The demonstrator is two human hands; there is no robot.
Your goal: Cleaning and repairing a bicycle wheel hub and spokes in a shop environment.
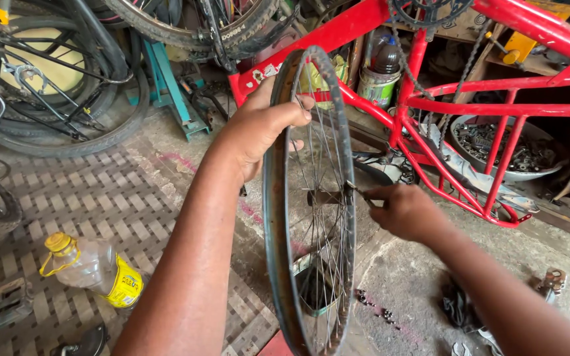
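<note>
A bare spoked bicycle wheel [278, 217] without a tyre stands upright, edge-on to me, in the middle of the view. My left hand [258, 128] grips the top of its dark metal rim, thumb over the edge. My right hand [400, 211] reaches in from the right and pinches a thin tool or the axle end at the hub [328, 196]; which it is I cannot tell. A red bicycle frame [430, 99] with a chain [456, 86] and chainring is behind the wheel.
A plastic bottle with a yellow cap and label [90, 267] lies on the patterned floor at left. Black tyres and bicycle parts [67, 79] crowd the upper left. A bowl of small metal parts [529, 151] and a paint tin [377, 84] sit behind the frame.
</note>
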